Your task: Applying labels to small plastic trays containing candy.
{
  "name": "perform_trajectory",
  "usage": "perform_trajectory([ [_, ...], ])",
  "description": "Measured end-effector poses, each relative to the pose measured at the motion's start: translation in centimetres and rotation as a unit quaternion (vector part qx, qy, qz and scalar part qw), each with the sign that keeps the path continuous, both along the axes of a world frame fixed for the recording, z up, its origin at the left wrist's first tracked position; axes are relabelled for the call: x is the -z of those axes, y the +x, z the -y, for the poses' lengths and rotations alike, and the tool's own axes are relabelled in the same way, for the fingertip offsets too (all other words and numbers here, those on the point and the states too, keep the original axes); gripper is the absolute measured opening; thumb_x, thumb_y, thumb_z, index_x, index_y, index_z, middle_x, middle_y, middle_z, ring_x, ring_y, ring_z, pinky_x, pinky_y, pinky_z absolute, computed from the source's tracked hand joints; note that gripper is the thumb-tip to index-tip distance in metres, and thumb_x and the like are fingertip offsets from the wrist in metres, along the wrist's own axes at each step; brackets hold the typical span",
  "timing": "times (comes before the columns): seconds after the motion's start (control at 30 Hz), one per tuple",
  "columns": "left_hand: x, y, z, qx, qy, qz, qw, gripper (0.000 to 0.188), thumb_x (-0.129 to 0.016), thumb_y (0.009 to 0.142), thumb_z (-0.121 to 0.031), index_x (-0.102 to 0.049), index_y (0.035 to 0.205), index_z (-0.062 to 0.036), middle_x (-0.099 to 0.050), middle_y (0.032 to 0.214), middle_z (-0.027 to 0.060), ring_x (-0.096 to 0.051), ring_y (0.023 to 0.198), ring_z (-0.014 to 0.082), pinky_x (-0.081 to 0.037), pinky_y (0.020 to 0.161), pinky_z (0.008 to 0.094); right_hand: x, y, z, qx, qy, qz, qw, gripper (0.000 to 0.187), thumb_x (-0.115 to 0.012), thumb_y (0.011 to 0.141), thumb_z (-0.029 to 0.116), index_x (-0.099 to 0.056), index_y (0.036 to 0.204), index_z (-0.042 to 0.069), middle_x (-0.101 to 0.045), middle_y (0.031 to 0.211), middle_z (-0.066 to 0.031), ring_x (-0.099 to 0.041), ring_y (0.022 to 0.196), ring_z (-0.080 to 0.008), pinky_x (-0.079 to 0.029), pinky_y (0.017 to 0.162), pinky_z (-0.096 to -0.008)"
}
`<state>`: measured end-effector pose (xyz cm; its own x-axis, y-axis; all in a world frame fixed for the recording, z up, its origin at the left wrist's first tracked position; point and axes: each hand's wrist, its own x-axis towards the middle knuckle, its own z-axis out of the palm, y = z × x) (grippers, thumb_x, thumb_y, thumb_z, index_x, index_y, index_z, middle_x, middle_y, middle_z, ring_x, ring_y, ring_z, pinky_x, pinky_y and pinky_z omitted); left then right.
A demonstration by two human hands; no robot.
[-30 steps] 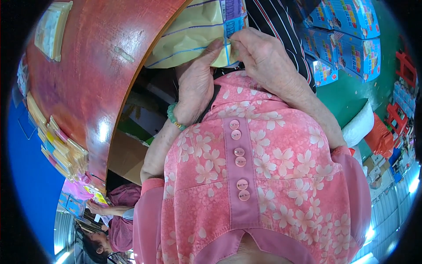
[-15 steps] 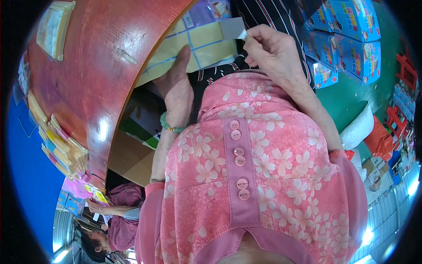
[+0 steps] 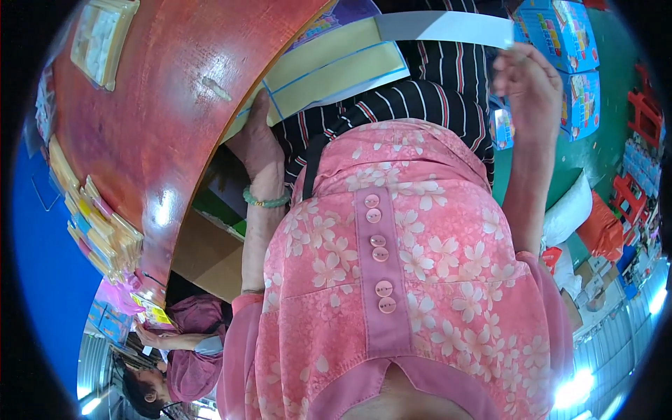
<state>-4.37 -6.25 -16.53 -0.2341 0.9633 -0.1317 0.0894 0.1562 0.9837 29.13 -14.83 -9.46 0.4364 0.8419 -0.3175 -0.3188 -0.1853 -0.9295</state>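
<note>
Over my lap lies a flat printed sheet (image 3: 336, 68), yellow with blue lines and a purple part at its far end. My left hand (image 3: 260, 136) is closed on its near left corner beside the table edge; some of the fingers are hidden under it. From the sheet's right end a long white strip (image 3: 448, 26) stretches out to the right. The tip of that strip is pinched in my right hand (image 3: 530, 80), which is slightly blurred and raised beyond my striped trousers.
A curved reddish wooden table (image 3: 175, 77) fills the left, bearing a clear pack of pale items (image 3: 101, 42) and stacked flat packs (image 3: 101, 227). Blue printed cartons (image 3: 577, 105) stand on the green floor at right. A cardboard box (image 3: 206, 255) sits below the table edge. A co-worker (image 3: 192, 367) handles something at lower left.
My right hand has moved right, away from the sheet, and a much longer length of white strip now shows. My left hand has shifted slightly left, still on the sheet.
</note>
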Motion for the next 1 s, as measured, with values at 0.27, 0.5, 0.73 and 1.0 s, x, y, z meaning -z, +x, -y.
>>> perform_trajectory([
  [0.27,-0.3,1.4,-0.5,-0.044,-0.004,0.026,0.999,0.045,-0.072,0.073,0.000,-0.052,0.113,0.0019,-0.055,0.115,0.0107,-0.052,0.104,0.0205,-0.040,0.093,0.0347,-2.3,7.6,2.4,0.079,0.109,-0.018,0.991,0.022,-0.053,0.087,0.008,-0.058,0.100,-0.009,-0.064,0.091,-0.0146,-0.060,0.074,-0.0166,-0.046,0.066,-0.0239],
  [0.5,0.6,3.7,-1.9,0.031,0.052,-0.127,0.990,0.030,-0.064,0.084,-0.016,-0.056,0.107,0.0012,-0.060,0.106,0.0132,-0.057,0.096,0.0242,-0.043,0.086,0.0352,-2.9,6.8,1.9,0.061,0.120,-0.017,0.991,0.022,-0.052,0.088,0.009,-0.058,0.100,-0.008,-0.064,0.089,-0.0158,-0.060,0.071,-0.0170,-0.046,0.062,-0.0232],
  [0.73,0.0,6.9,-3.2,0.084,0.101,-0.230,0.964,0.025,-0.059,0.085,-0.019,-0.060,0.101,0.0003,-0.063,0.097,0.0184,-0.059,0.092,0.0345,-0.044,0.081,0.0414,-2.8,3.7,0.0,0.042,0.118,-0.011,0.992,0.021,-0.050,0.089,0.008,-0.058,0.100,-0.008,-0.063,0.084,-0.0163,-0.060,0.060,-0.0176,-0.048,0.052,-0.0247],
  [1.0,-1.4,7.7,-1.9,0.112,0.019,-0.079,0.990,0.036,-0.070,0.078,-0.018,-0.058,0.103,0.0033,-0.062,0.100,0.0168,-0.060,0.092,0.0236,-0.046,0.078,0.0379,-3.9,1.2,-0.6,0.037,0.081,0.012,0.996,0.017,-0.050,0.089,0.003,-0.061,0.097,-0.007,-0.064,0.078,-0.0154,-0.060,0.054,-0.0165,-0.049,0.048,-0.0240],
])
